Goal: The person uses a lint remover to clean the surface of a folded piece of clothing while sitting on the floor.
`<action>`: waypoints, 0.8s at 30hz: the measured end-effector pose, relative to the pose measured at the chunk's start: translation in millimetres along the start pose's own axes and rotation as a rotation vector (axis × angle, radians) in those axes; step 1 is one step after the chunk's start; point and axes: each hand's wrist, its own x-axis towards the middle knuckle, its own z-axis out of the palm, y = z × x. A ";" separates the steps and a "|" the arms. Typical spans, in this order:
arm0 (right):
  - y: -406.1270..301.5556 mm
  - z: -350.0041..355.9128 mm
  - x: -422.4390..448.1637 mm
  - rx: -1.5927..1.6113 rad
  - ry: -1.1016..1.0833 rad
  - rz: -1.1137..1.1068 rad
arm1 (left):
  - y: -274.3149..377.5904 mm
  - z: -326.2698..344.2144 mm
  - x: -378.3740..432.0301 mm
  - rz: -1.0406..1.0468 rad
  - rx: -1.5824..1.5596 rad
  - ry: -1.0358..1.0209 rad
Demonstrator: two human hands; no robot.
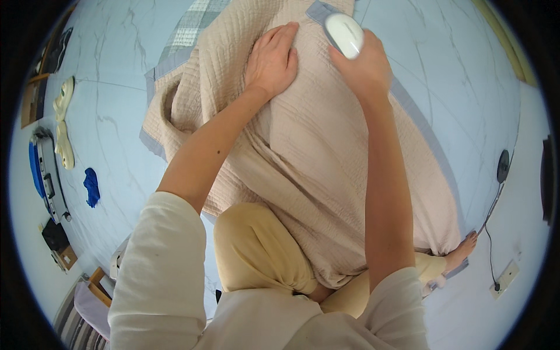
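A beige-pink quilt [319,144] with a grey-blue border is spread in loose folds over the floor and part of my legs. Flat on its upper part rests my left hand [272,59], palm down, thumb apart, holding nothing. To the right of it, my right hand [369,65] grips a white rounded handheld appliance [344,35]. The appliance is at the quilt's far right edge, by a turned-up grey-blue border strip [321,11]. Its underside is hidden, so I cannot tell whether it touches the fabric. Green plaid cloth [188,28] shows at the far left.
Marble-patterned floor [118,113] surrounds the quilt. At left lie pale shoes [64,122], a blue cloth [91,187] and a blue-and-grey case [41,170]. A round black object [503,166] stands at right, near a cord plugged into a wall socket [505,279]. My bare foot [463,250] sticks out at lower right.
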 end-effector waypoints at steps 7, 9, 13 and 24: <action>-0.2 -19.8 -40.9 0.189 -0.055 0.113 | -9.3 5.3 -1.6 0.074 0.071 0.060; -13.3 -7.9 -38.6 0.181 -0.049 0.062 | -7.2 7.3 -1.5 0.070 0.066 0.060; -12.9 -23.6 -38.5 0.117 -0.163 0.018 | -6.5 4.6 -1.4 0.058 0.078 0.059; -26.0 -3.5 -44.2 0.150 -0.018 -0.054 | -5.5 4.8 -1.4 0.033 0.062 0.071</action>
